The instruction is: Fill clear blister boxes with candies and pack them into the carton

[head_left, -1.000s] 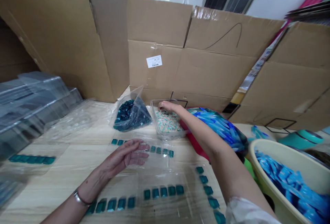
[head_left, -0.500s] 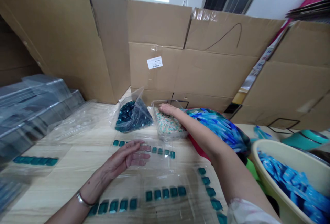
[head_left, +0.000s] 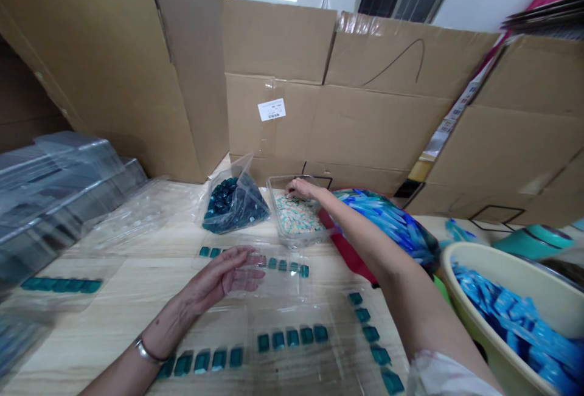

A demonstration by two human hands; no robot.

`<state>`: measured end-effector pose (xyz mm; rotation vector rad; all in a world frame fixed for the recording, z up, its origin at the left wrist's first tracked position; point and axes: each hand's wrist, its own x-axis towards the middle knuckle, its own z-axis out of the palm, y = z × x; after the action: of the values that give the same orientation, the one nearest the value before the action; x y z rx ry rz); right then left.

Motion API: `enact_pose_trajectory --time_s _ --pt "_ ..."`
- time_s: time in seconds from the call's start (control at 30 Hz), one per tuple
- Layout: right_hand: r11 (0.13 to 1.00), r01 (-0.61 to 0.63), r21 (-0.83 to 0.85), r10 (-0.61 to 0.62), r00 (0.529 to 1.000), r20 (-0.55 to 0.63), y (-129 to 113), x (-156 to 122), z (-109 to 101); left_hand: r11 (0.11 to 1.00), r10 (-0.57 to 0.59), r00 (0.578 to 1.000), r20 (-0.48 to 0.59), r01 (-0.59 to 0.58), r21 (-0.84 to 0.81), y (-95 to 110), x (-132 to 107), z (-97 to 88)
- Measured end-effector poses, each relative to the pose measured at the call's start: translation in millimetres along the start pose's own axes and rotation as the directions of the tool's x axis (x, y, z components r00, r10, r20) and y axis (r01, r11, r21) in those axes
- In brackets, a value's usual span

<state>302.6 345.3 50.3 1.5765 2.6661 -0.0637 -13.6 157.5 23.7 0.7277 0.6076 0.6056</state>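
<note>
My right hand reaches into a transparent plastic box, its fingertips bunched among pale speckled pieces; the fingertips are partly hidden. My left hand lies with spread fingers on a transparent blister tray, holding nothing I can see. Rows of small teal rectangular pieces sit in the transparent trays below and around it. Just left of the box is a plastic bag of dark teal pieces.
A bulging bag of blue pieces lies right of the box. A cream basin holds more blue pieces at lower right. Stacked transparent trays stand at left on the wood-grain table. Cardboard sheets wall the back.
My right hand has shifted slightly right inside the box, with its fingers more bunched. My left hand stays on the tray.
</note>
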Motion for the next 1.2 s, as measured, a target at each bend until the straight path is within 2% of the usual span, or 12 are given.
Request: enact_pose_trajectory --time_s 0.17,0.37,0.47,0.7,0.8,0.9,1.03,1.2 --pt "0.998 -0.012 0.068 0.015 0.998 -0.054 2.8 4.7 2.1 1.0 -0.012 1.0 -0.018 0.012 0.007 1.2 -1.3 2.9" --pt "0.988 0.098 0.117 -0.093 0.995 -0.045 -4.0 18.9 5.9 1.0 -0.016 0.999 -0.04 0.016 0.008 2.3 -0.9 4.5" --pt "0.987 0.098 0.123 -0.094 0.995 -0.043 -9.1 21.6 9.3 1.0 -0.013 0.999 -0.04 0.014 0.013 2.9 -1.0 4.9" --pt "0.988 -0.032 0.152 0.041 0.997 -0.06 -24.0 23.8 22.7 0.999 -0.021 0.998 -0.065 0.024 0.032 2.7 -0.8 4.3" --pt "0.971 -0.122 0.205 0.137 0.989 -0.059 -24.6 23.5 21.4 0.999 -0.027 0.996 -0.089 0.03 0.034 2.6 -0.3 4.2" --pt "0.942 -0.185 0.279 0.194 0.981 -0.003 -18.0 15.7 15.6 0.999 -0.026 0.996 -0.09 0.029 0.036 2.9 -0.2 4.9" --pt "0.9 -0.232 0.368 0.234 0.971 0.041 -7.8 -0.7 8.4 0.999 -0.021 0.998 -0.06 0.024 0.04 2.3 -0.6 5.6" --pt "0.876 -0.241 0.417 0.278 0.96 -0.029 -13.5 0.4 8.9 0.999 -0.027 0.998 -0.048 0.028 0.022 1.8 -1.1 5.5"
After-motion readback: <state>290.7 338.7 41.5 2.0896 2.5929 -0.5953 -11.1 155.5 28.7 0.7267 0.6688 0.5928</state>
